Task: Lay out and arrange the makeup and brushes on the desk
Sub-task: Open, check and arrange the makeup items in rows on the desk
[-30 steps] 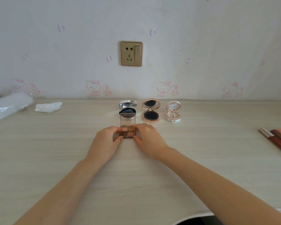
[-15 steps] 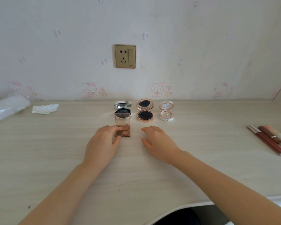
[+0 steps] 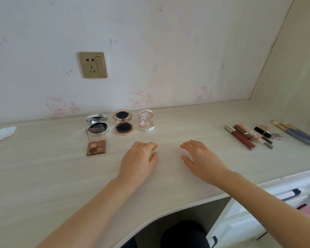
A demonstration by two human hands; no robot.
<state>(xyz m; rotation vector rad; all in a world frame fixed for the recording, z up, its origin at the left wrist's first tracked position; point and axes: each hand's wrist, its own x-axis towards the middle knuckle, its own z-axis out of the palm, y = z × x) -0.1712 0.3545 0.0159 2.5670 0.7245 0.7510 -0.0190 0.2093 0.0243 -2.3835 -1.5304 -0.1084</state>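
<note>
An open brown eyeshadow palette [image 3: 96,146] lies on the desk [image 3: 43,176], in front of an open silver compact [image 3: 97,123]. To its right stand an open rose-gold compact [image 3: 123,124] and a small white compact [image 3: 146,122]. My left hand [image 3: 139,161] hovers right of the palette, holding nothing, fingers loosely curled. My right hand [image 3: 200,158] floats beside it, fingers apart and holding nothing. At the right lie lip gloss tubes [image 3: 240,137], a black lipstick [image 3: 262,131] and several brushes [image 3: 293,133].
A crumpled white tissue [image 3: 2,133] lies at the far left. A gold wall socket [image 3: 93,65] sits above the compacts. The desk's curved front edge runs below my arms, with white drawers [image 3: 258,212] at the lower right. A side wall bounds the desk's right end.
Both hands have let go of the eyeshadow palette and moved right across the desk. The view has swung right, bringing the lip glosses and brushes fully into sight.
</note>
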